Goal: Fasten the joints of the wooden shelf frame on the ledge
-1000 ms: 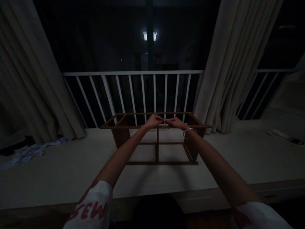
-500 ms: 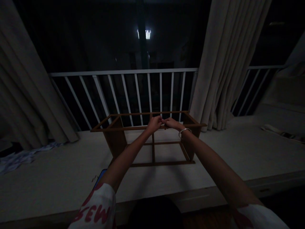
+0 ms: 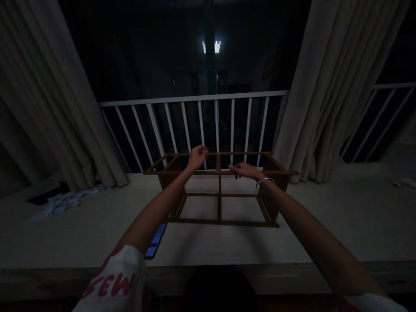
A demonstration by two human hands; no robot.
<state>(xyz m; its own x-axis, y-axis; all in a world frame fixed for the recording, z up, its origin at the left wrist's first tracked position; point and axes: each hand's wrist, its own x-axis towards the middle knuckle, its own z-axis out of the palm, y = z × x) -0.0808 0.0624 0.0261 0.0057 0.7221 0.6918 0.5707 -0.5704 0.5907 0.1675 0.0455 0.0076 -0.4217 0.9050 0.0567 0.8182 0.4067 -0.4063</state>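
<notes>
A brown wooden frame, like a small shelf rack with side panels and crossbars, stands on the pale ledge. My left hand is raised just over its top, left of the middle bar, with thumb and fingertips drawn together. Whether something small is between them is too dark to tell. At the front top rail, right of the middle bar, my right hand has its fingers closed about the rail, one fingertip hanging below it. A silver bangle circles the right wrist.
A phone with a lit screen lies by the frame's front left corner. Behind the ledge run a white railing and a dark window. Curtains hang at both sides. A crumpled checked cloth lies at left.
My hands were together above the front rail and have parted, the left moving left and up. The view has turned left, so the frame appears farther right. More of the phone shows.
</notes>
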